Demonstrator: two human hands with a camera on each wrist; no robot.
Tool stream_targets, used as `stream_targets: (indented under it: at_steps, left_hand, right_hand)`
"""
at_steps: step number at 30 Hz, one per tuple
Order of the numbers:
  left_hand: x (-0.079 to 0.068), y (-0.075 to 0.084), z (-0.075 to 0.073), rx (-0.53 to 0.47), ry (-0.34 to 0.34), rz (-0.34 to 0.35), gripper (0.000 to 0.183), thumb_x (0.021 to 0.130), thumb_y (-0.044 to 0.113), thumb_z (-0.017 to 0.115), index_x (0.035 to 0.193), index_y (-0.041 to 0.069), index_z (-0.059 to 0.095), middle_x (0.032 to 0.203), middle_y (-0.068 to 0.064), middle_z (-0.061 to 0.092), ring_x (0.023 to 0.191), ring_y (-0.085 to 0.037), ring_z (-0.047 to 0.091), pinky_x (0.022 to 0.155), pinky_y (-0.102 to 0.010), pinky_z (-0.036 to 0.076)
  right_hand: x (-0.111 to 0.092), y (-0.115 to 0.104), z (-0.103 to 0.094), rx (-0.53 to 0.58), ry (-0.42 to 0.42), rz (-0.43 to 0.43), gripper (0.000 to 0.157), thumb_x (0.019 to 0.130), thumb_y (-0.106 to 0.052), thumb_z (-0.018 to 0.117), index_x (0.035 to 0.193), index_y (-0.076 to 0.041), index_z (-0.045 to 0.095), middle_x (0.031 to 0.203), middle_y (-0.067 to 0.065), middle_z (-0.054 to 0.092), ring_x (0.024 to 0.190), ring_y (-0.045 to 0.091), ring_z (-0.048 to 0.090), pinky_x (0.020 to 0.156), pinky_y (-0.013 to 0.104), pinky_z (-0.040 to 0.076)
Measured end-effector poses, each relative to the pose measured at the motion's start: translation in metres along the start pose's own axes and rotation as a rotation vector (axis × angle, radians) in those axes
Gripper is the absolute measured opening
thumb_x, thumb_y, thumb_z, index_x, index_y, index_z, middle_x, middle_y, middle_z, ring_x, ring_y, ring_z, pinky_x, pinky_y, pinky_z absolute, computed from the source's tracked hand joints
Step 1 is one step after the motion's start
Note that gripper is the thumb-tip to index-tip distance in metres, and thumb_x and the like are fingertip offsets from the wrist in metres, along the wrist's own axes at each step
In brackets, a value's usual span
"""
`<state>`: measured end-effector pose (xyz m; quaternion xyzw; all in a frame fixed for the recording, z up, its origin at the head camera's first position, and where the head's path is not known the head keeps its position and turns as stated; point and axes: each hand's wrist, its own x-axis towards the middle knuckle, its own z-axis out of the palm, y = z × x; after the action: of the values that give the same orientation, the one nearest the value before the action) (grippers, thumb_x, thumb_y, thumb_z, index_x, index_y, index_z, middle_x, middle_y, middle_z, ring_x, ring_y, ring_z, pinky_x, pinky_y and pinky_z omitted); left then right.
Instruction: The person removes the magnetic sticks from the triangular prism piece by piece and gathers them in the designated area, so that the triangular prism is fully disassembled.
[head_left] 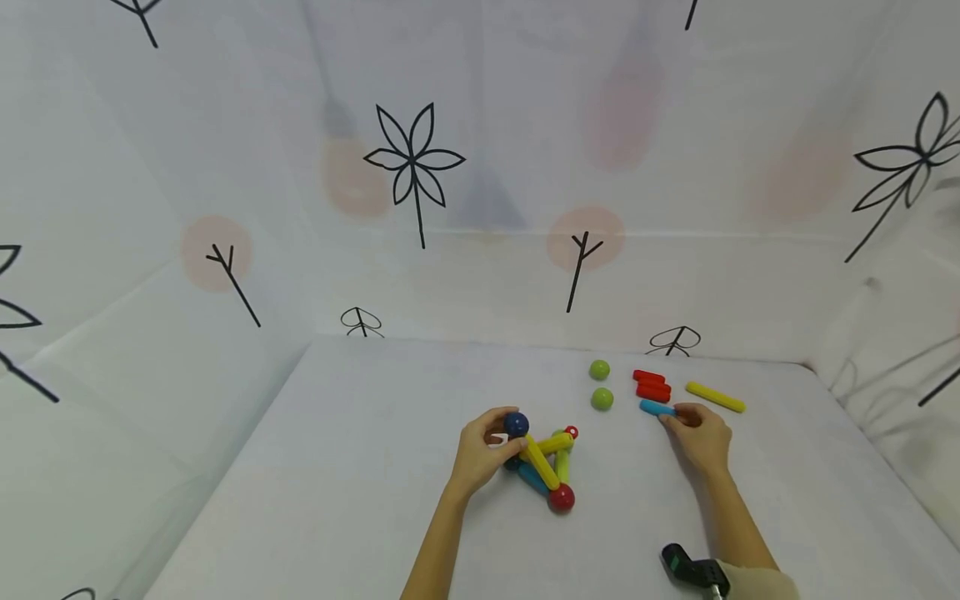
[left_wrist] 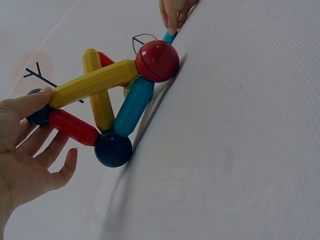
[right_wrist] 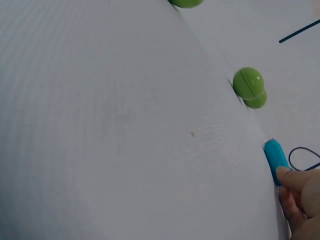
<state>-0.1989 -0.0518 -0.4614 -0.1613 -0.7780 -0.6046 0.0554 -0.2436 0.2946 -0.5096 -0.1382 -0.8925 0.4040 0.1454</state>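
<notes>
My left hand [head_left: 477, 457] grips the top dark blue ball [head_left: 516, 424] of a ball-and-rod construction, its thumb at the end of a yellow rod [head_left: 543, 465]. That rod slopes down to a red ball [head_left: 561, 499] close to the table. In the left wrist view, a red rod [left_wrist: 74, 127] links the held ball to a lower dark blue ball [left_wrist: 113, 149], and a teal rod [left_wrist: 134, 107] joins this one to the red ball. My right hand [head_left: 702, 437] pinches one end of a blue rod [head_left: 655, 407] at the table; its far end shows in the right wrist view.
Two green balls [head_left: 602, 399] lie left of the blue rod. Several short red rods [head_left: 653, 392] sit just behind it, and a long yellow rod [head_left: 716, 397] is farther right. A patterned white cloth [head_left: 480, 283] hangs behind the white table [head_left: 337, 483].
</notes>
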Motion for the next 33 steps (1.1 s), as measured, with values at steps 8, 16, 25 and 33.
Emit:
stream_targets:
  at_steps: [8, 16, 25, 33]
  left_hand:
    - [-0.001, -0.002, 0.001, -0.018, -0.009, 0.004, 0.041, 0.082, 0.016, 0.071, 0.119, 0.002, 0.061, 0.112, -0.011, 0.065, 0.097, -0.025, 0.061, 0.082, -0.046, 0.05]
    - [-0.001, -0.003, 0.001, -0.008, 0.001, 0.0, 0.039, 0.082, 0.016, 0.071, 0.119, 0.007, 0.061, 0.109, -0.01, 0.066, 0.095, -0.024, 0.061, 0.079, -0.033, 0.051]
    - [-0.002, -0.002, 0.0, -0.012, 0.002, -0.01, 0.041, 0.082, 0.014, 0.072, 0.121, 0.007, 0.061, 0.11, -0.011, 0.066, 0.096, -0.023, 0.061, 0.078, -0.03, 0.05]
    - [-0.001, -0.006, 0.002, -0.015, 0.009, 0.009, 0.042, 0.082, 0.007, 0.071, 0.121, 0.0, 0.058, 0.108, -0.016, 0.066, 0.095, -0.029, 0.062, 0.075, -0.029, 0.05]
  right_hand:
    - [-0.003, -0.004, 0.003, 0.039, 0.09, 0.021, 0.033, 0.086, -0.014, 0.068, 0.109, 0.008, 0.059, 0.1, 0.027, 0.063, 0.089, 0.034, 0.059, 0.06, 0.001, 0.031]
    - [-0.008, -0.004, 0.004, 0.062, 0.053, 0.069, 0.035, 0.089, -0.017, 0.064, 0.114, 0.007, 0.056, 0.105, 0.025, 0.061, 0.094, 0.031, 0.057, 0.062, 0.0, 0.032]
    - [-0.016, -0.009, 0.004, 0.064, -0.023, 0.126, 0.04, 0.091, -0.017, 0.057, 0.123, 0.006, 0.05, 0.112, 0.024, 0.055, 0.1, 0.033, 0.051, 0.08, 0.025, 0.045]
    - [-0.034, -0.028, -0.001, 0.03, -0.036, -0.007, 0.034, 0.087, -0.012, 0.063, 0.115, 0.006, 0.055, 0.098, 0.02, 0.057, 0.087, 0.026, 0.055, 0.067, 0.012, 0.041]
